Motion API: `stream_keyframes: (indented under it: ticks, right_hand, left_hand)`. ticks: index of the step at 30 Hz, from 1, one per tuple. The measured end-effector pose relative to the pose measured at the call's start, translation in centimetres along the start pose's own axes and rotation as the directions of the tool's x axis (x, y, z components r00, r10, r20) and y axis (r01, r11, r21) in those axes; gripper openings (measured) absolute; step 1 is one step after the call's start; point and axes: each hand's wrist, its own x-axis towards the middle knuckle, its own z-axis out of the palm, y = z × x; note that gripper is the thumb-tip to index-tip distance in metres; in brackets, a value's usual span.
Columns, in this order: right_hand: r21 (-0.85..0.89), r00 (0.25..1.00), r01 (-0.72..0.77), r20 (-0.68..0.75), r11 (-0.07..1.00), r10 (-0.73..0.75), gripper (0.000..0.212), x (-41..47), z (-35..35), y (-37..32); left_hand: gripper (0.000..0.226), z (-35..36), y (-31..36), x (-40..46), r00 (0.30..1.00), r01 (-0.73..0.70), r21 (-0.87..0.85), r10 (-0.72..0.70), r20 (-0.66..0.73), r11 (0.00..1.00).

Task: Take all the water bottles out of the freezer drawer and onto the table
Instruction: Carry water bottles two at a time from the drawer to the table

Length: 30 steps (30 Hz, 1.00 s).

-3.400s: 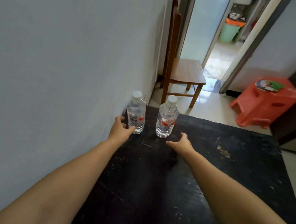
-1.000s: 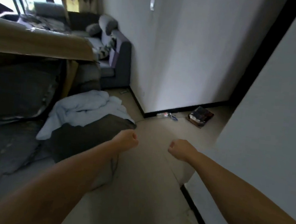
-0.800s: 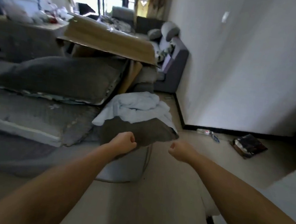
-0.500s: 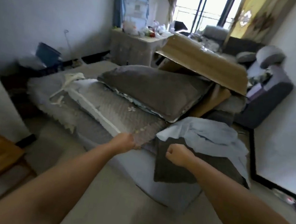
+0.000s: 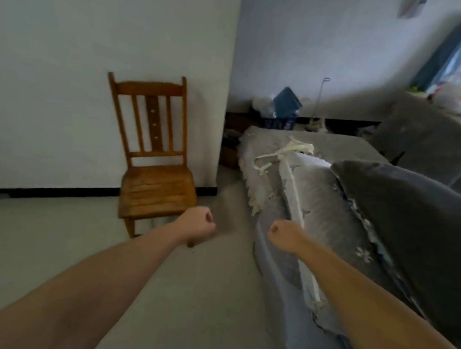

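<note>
Left hand (image 5: 198, 223) and right hand (image 5: 283, 237) both fisted, empty. No freezer visible; we should turn past chair (image 5: 154, 164), unclench before reaching.

Two bare arms are reaching forward, the left hand (image 5: 197, 224) and right hand (image 5: 283, 239) both curling into empty fists, a wooden chair (image 5: 152, 155) standing against the wall beside a grey bed (image 5: 319, 199).

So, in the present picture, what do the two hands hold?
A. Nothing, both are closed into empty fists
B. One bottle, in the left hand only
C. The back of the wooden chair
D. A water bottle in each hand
A: the left hand and the right hand are bare closed fists in the air, with no bottle in view.
</note>
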Motion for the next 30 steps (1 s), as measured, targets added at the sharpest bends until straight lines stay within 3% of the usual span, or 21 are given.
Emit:
stream_keyframes:
  ticks: [4, 10, 16, 20, 24, 30]
  right_hand:
    - [-0.007, 0.971, 0.219, 0.101, 0.976, -0.217, 0.024, 5.9, 2.3, -9.5]
    - [-0.033, 0.915, 0.382, 0.153, 0.924, -0.373, 0.024, 12.1, 3.5, -21.7]
    - [-0.056, 0.893, 0.444, 0.105, 0.894, -0.437, 0.021, 18.8, 2.6, -34.0]
    - [-0.07, 0.877, 0.479, 0.083, 0.875, -0.474, 0.024, 21.8, 2.0, -41.7]
    - [-0.116, 0.824, 0.563, 0.144, 0.818, -0.547, 0.019, 24.0, 3.5, -50.6]
    - [-0.155, 0.761, 0.645, 0.22, 0.748, -0.61, 0.032, 28.7, 6.4, -62.5]
  left_hand:
    - [0.008, -4.8, -8.1, -1.2, 0.962, 0.22, -0.079, -0.23, -0.146, 0.972]
    - [0.013, -9.8, -16.2, -1.6, 0.88, 0.382, -0.225, -0.427, -0.206, 0.896]
    - [0.01, -19.2, -25.3, 0.8, 0.81, 0.429, -0.297, -0.509, -0.291, 0.853]
    - [0.024, -25.8, -30.7, 0.9, 0.794, 0.416, -0.293, -0.501, -0.344, 0.861]
    - [0.026, -30.7, -37.6, 0.4, 0.726, 0.46, -0.351, -0.573, -0.38, 0.816]
    - [0.024, -35.4, -45.6, -0.3, 0.641, 0.5, -0.416, -0.647, -0.412, 0.76]
